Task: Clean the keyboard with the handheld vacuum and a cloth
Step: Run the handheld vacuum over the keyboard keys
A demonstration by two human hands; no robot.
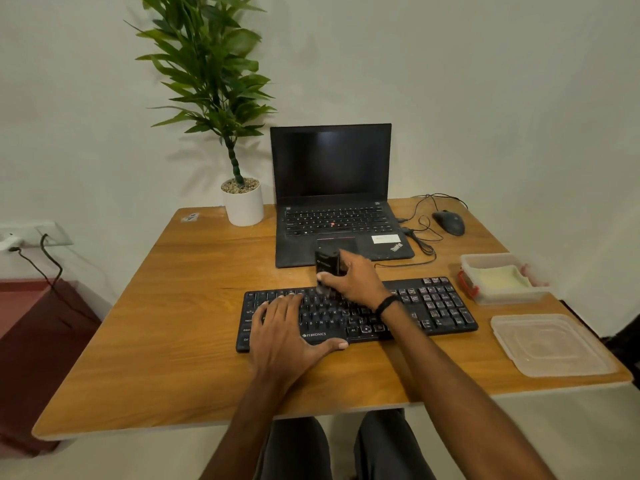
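Wooden table (166,306), rounded corners, set against a pale wall. Person seated at the near edge; knees in dark trousers (301,448) show below it.

Left hand (284,327): lies flat on the left part of the keyboard (440,306), fingers straight and spread over the keys, thumb along the near edge beside the space bar. It grips nothing.

Keyboard: black, full-size, lying crosswise near the table's middle, slightly skewed, right end farther away.

Right hand (356,282): fingers and thumb curled round the handheld vacuum (327,263), a firm grip. The vacuum is black, held roughly upright, its lower end down on the upper key rows left of centre; the nozzle itself is blurred. Black wristband (387,304) on the right wrist.

Right of the keyboard: clear plastic lid (550,344) lying flat near the table edge. Beyond it, an open clear container (502,297) with red clips, holding a pale yellow item (502,277); whether this is the cloth cannot be told.

Farther back: open black laptop (332,168), screen dark, just behind the vacuum. Black mouse (449,221) to its right, with a loose tangle of cable (422,233) between them. White pot (244,206) with a tall green plant (211,64) to the laptop's left, at the table's far edge.

Far left, off the table: wall socket (34,233) with a plugged lead, above a dark red cabinet (31,341).
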